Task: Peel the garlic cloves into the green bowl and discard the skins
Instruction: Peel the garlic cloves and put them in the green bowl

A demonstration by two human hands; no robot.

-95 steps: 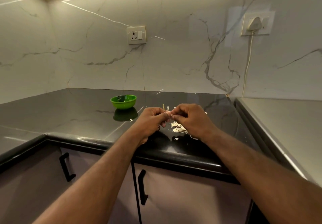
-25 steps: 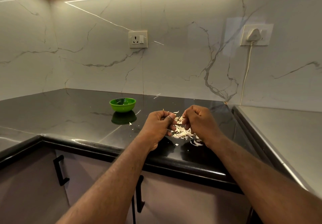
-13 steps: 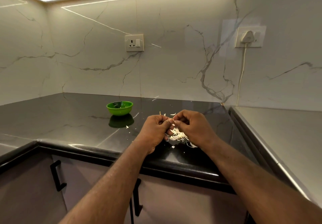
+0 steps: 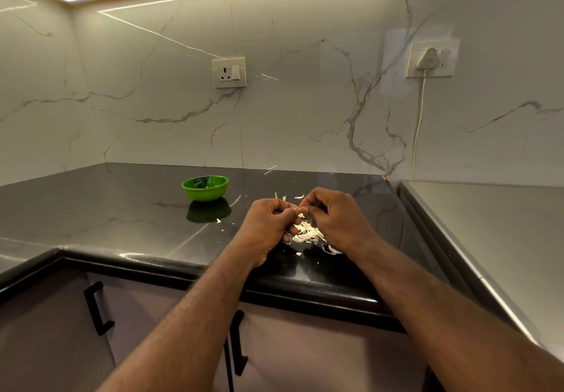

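Observation:
My left hand [image 4: 268,227] and my right hand [image 4: 334,219] meet fingertip to fingertip above the black counter [image 4: 122,217]. Between them they pinch a small garlic clove [image 4: 302,209], mostly hidden by the fingers. Right under the hands lies a pile of pale garlic skins [image 4: 308,234]. The green bowl [image 4: 205,188] stands on the counter to the left and farther back, a little apart from my left hand; what lies inside it is hard to make out.
Loose skin flakes [image 4: 218,220] lie scattered near the bowl and behind the hands. A steel surface [image 4: 494,224] adjoins the counter on the right. Two wall sockets [image 4: 229,72] sit on the marble backsplash, the right one with a plugged cord [image 4: 420,117]. Cabinet handles [image 4: 97,309] are below.
My hands have stayed together over the skin pile, working the clove with small finger movements. The bowl has not moved.

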